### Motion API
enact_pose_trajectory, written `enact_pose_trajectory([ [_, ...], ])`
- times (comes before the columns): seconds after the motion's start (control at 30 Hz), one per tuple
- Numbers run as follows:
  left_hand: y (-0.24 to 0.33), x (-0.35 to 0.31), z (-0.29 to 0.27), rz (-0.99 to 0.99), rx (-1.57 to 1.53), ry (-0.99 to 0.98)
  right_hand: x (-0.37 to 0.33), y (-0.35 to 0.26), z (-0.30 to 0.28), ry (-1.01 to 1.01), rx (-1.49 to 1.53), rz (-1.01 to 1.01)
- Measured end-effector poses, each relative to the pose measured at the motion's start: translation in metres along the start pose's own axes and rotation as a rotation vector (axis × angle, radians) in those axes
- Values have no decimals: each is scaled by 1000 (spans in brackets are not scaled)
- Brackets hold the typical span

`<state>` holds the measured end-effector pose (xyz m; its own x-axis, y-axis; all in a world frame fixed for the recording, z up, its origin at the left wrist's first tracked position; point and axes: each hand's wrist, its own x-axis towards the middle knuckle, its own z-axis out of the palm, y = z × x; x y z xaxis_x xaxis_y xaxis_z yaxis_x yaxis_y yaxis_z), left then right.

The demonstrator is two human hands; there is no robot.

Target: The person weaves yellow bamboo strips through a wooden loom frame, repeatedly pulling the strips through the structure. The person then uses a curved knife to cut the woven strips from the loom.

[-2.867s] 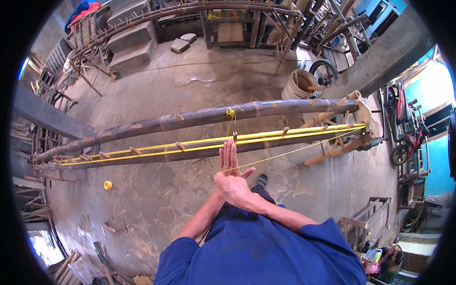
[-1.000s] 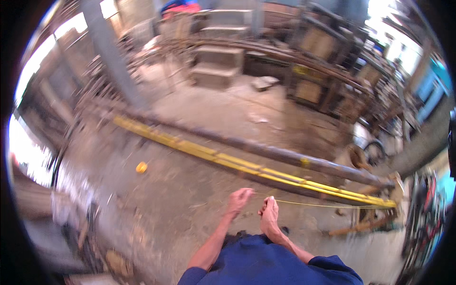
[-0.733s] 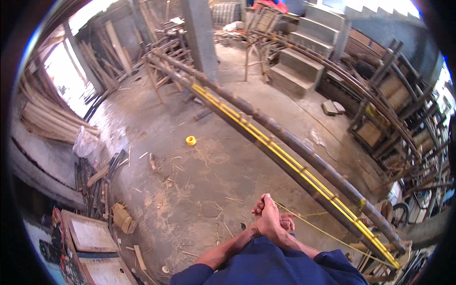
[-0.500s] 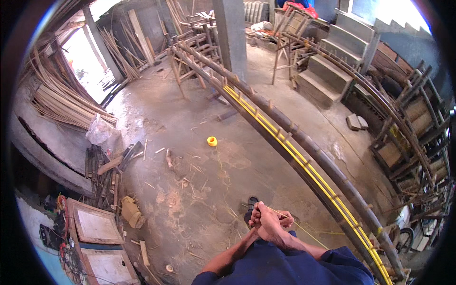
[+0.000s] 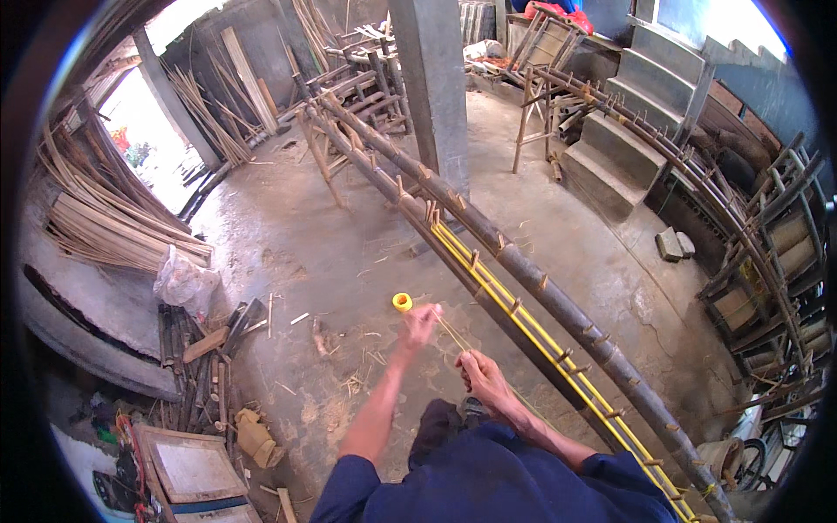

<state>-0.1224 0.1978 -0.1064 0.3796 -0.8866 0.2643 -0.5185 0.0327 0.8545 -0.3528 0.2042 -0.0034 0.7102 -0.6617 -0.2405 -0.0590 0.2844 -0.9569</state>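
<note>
A thin yellow cord (image 5: 452,333) runs taut between my two hands. My left hand (image 5: 421,326), stretched forward, pinches its far end. My right hand (image 5: 482,376) grips the cord nearer my body, and a strand trails from it toward the lower right. Just beyond my left hand, a yellow roll of cord (image 5: 402,302) sits on the floor. On my right stand two long dark bamboo poles (image 5: 488,234) side by side, set with short wooden pegs. Yellow strands (image 5: 529,327) stretch lengthwise among the pegs of the nearer pole.
A concrete pillar (image 5: 429,96) rises behind the poles' far end. Concrete steps (image 5: 615,161) and stacked wooden frames (image 5: 785,235) line the right side. At left lie bent bamboo strips (image 5: 96,209), a whitish sack (image 5: 186,283), cut poles (image 5: 192,357) and a worn cabinet (image 5: 196,471). Wood scraps litter the floor.
My hands were together close to my body; now they are apart, the left reaching forward and left with the cord drawn between them. My view has shifted and I have moved forward a little.
</note>
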Motion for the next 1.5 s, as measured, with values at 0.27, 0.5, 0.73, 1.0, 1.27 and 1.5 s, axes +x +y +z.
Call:
enact_pose_trajectory([
  [0.27,-53,170,-49,87,202,34,197,-53,9,63,-292,-185],
  [0.5,-52,250,-41,53,411,-11,344,-78,-4,425,468,43],
  [0.73,-85,248,-48,38,197,-56,278,-71,-23,493,1115,89],
  [1.0,77,231,-10,975,-90,-665,67,-92,-13,755,1022,-90],
  [1.27,203,238,93,799,283,-1470,-176,-73,-8,1114,622,-310],
  [1.5,310,139,242,1008,366,-1495,-404,-20,25,1471,335,-191],
])
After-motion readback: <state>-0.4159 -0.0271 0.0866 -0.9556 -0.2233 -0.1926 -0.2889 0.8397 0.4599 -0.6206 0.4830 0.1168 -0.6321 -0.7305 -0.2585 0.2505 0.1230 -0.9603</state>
